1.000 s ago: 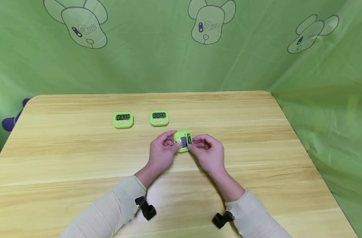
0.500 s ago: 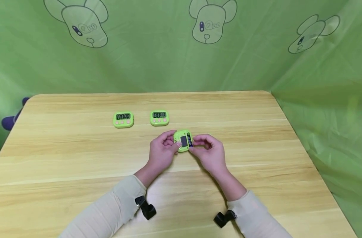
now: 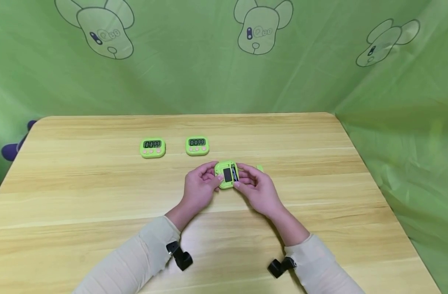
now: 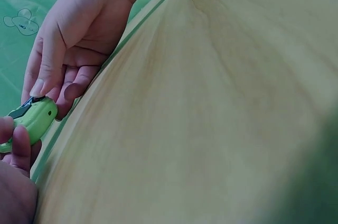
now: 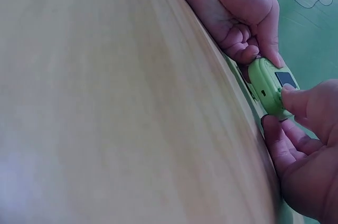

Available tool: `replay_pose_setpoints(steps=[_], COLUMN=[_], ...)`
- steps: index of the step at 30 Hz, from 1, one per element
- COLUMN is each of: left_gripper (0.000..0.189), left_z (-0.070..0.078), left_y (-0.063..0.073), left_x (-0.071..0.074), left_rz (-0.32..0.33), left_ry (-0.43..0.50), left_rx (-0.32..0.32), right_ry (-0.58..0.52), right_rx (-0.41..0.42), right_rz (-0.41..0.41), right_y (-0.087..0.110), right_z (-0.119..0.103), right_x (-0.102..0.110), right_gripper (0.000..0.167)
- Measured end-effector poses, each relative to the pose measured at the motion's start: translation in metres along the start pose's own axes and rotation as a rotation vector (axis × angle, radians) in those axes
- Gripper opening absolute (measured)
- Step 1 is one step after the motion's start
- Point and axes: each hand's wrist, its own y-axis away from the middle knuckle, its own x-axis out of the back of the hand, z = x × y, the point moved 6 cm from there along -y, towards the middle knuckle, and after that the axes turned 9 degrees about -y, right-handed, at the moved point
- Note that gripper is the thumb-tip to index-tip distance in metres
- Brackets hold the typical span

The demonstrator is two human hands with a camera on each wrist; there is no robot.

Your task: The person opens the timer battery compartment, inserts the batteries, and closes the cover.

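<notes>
In the head view a green digital timer (image 3: 218, 168) is held back side up, a dark rectangle at its middle. A slim dark battery (image 3: 235, 173) lies in the slot along its right side. My left hand (image 3: 199, 184) grips the timer's left side, thumb on the back and fingers curled at the edge. My right hand (image 3: 261, 191) pinches the right side, its thumb at the near end of the battery slot and its index finger at the far corner. Both wrist views show the timer (image 5: 264, 84) between the two hands, the fingers partly hiding it.
Two more green timers, a left one (image 3: 152, 148) and a right one (image 3: 197, 146), lie display up farther back on the wooden table (image 3: 99, 179). A small light green piece (image 3: 260, 168) shows just behind my right hand. Green printed curtains (image 3: 194, 81) stand behind the table.
The battery has settled into its slot from a less seated position. My right index finger has moved up to the timer's far corner, and the small green piece behind that hand now shows more.
</notes>
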Motion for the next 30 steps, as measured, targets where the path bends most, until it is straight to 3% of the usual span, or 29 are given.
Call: replay_pose_setpoints(steps=[6,13,23,30], left_gripper=[0.042,0.042,0.044,0.044], left_z=[0.001,-0.03,-0.03,-0.031], left_y=[0.0,-0.011,-0.011,-0.011], left_x=[0.001,-0.002,-0.003,-0.004], left_rz=[-0.012,-0.005,-0.017,-0.031], left_ry=[0.007,0.027,0.018,0.024], left_rx=[-0.003,-0.034,-0.012,-0.012], right_ry=[-0.005,0.068,0.047,-0.044], right_rx=[-0.009,-0.001,-0.03,-0.07], right_rz=[-0.018,-0.042,-0.014,0.047], right_y=[0.0,-0.002,-0.003,-0.005], right_z=[0.002,0.001,0.002,0.004], right_x=[-0.001,-0.005,-0.004,-0.002], right_gripper=[0.056,0.058,0.053,0.049])
